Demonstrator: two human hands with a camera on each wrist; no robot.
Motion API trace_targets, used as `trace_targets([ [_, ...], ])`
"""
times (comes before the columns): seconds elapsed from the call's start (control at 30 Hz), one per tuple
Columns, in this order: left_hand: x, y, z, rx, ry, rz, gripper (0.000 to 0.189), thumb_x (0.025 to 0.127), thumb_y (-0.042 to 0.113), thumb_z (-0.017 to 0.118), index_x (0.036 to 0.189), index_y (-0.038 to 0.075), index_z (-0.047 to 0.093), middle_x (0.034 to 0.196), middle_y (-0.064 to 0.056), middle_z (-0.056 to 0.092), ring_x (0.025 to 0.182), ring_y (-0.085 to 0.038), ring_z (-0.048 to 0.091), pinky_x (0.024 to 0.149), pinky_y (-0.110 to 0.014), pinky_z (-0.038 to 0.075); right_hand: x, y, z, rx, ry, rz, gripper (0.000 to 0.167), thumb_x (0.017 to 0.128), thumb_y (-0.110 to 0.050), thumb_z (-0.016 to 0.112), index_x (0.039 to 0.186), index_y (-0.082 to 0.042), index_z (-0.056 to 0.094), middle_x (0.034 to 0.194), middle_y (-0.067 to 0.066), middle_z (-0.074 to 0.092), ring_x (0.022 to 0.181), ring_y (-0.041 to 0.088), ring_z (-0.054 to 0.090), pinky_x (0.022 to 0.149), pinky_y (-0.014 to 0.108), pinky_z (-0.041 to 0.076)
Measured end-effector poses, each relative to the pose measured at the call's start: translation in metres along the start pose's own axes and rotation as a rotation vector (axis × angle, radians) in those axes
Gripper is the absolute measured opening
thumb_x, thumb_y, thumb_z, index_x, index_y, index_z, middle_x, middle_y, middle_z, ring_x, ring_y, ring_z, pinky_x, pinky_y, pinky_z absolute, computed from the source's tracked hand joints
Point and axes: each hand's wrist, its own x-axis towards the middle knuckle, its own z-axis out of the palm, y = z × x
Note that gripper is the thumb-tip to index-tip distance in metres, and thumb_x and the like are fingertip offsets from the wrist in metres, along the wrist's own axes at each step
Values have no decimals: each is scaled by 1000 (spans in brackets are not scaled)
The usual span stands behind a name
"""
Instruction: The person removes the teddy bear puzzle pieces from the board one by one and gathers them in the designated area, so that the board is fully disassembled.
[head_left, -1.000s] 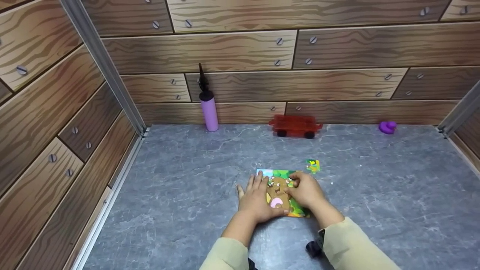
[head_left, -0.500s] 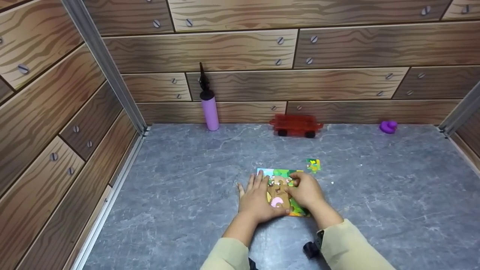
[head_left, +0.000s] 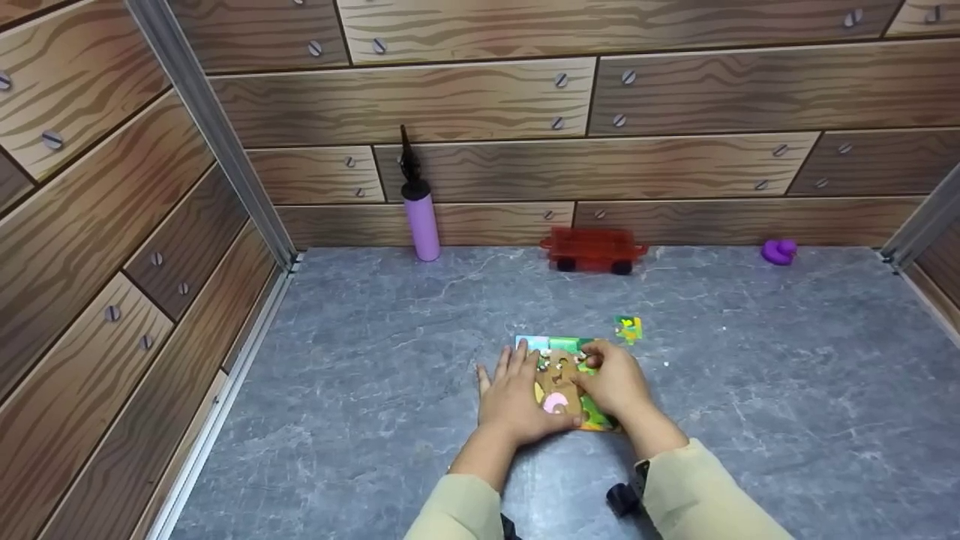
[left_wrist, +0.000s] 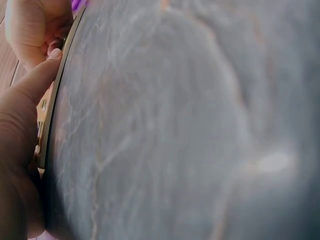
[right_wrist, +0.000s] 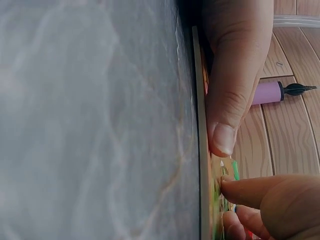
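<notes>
A bear-picture jigsaw puzzle [head_left: 559, 405] in a flat tray lies on the grey table in front of me. My left hand [head_left: 514, 401] rests over its left side with fingers extended, the thumb along the near edge. On the right part of the picture, my right hand [head_left: 616, 379] has its thumb and curled fingers pinching at a puzzle piece, largely hidden by those fingers. Notched piece outlines show around the bear's face. Just beyond the far right corner lies a loose yellow-green puzzle piece [head_left: 628, 329]. In the right wrist view, the left thumb [right_wrist: 232, 110] presses on the tray rim.
Along the back wall stand a purple hand pump [head_left: 422, 225] with a black nozzle, a red toy wagon [head_left: 594, 250] with black wheels and a purple toy duck [head_left: 779, 252]. Wood-patterned panels [head_left: 480, 101] enclose the grey table [head_left: 360, 337]. A tiny white speck [head_left: 666, 364] lies right of the puzzle.
Around the bear's face the picture has altered, with notched piece edges now showing beside my right fingers. Both hands have stayed almost in place, and the loose piece has not moved.
</notes>
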Motion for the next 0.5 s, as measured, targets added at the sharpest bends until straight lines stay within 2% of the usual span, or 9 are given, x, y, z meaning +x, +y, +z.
trace_targets([
  [0.3,0,0,0,12,-16,8,125,70,81,79,166,13,37,176,-6,22,162,-31,16,125,-69,5,1,0,0,-43,23,-37,48,83,-4,85,127,8,68,105,16,74,100,35,69,96,55,55],
  [0.5,1,-2,2,34,-15,20,125,71,82,79,166,12,37,175,-8,23,162,-32,16,125,-69,6,1,2,1,-10,47,-62,46,81,-3,87,123,9,70,114,22,74,110,41,68,103,56,51],
])
